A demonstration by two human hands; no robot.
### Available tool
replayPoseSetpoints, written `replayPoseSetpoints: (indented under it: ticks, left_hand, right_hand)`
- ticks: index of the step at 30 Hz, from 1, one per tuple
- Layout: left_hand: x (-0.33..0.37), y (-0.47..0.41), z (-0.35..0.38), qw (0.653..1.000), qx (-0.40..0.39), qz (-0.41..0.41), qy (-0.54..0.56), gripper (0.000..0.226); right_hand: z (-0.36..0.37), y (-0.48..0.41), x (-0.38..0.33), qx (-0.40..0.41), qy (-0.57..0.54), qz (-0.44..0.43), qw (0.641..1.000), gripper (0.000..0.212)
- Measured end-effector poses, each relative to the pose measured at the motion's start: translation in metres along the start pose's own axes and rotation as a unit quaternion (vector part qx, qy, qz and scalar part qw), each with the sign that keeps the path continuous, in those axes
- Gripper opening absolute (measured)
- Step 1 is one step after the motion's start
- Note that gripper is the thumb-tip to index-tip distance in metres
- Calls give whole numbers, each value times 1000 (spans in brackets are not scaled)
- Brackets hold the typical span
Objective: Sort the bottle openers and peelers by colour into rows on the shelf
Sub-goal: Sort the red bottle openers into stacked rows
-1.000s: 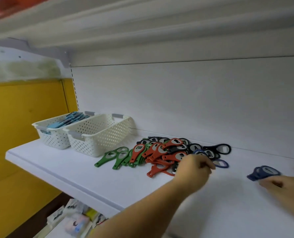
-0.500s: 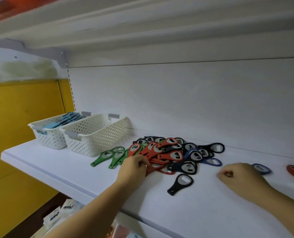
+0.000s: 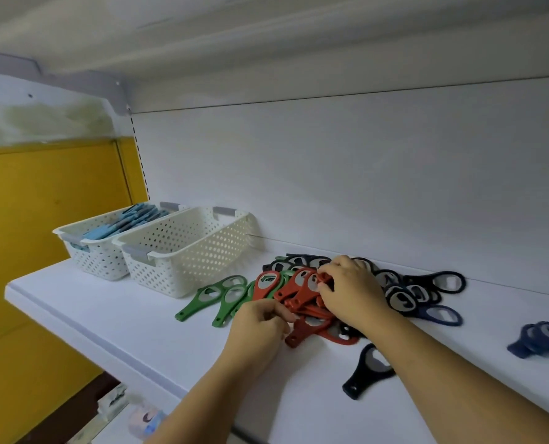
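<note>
Your left hand [image 3: 260, 328] pinched the red openers [image 3: 298, 293] | right hand [image 3: 351, 291] clutched them at 1 o'clock | dark openers [image 3: 401, 298] sat partly hidden behind it

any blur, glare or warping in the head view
Head view: soft even light, no glare; faint shadows under the left hand and right hand gripping the red openers; wide-angle lens slightly bows the shelf lines; clutter below it is blurred.
</note>
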State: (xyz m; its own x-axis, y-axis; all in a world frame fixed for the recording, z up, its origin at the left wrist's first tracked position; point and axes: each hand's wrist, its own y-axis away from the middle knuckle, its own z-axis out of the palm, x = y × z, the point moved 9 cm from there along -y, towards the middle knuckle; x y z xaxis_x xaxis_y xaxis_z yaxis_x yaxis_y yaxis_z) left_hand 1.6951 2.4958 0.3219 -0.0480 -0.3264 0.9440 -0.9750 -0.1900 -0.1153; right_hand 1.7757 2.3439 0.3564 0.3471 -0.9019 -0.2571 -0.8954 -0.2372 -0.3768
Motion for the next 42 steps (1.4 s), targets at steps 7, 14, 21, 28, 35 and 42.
replayPoseSetpoints:
  ticks: [7, 14, 21, 28, 35, 42]
  left_hand:
    - [-7, -1, -10, 994, 15, -10, 108, 36]
    - [-11, 1, -12, 955, -19, -62, 290, 43]
    - [-15, 0, -21, 932, 11, -60, 357, 21]
    - [-8, 5, -15, 949, -16, -57, 310, 27]
    - [-5, 6, -10, 960, -44, -43, 275, 30]
    - [-8, 3, -11, 957, -34, -41, 285, 30]
  right_hand:
    - [-45, -1, 11, 200, -123, 5, 972, 22]
    - [-70, 10, -48, 111, -368, -96, 918, 18]
    - [-3, 55, -112, -5, -235, -357, 904, 16]
    - [-13, 17, -24, 121, -48, -48, 990, 30]
    - [12, 11, 20, 4, 3, 100, 995, 49]
    - [-16, 14, 21, 145, -305, 82, 938, 9]
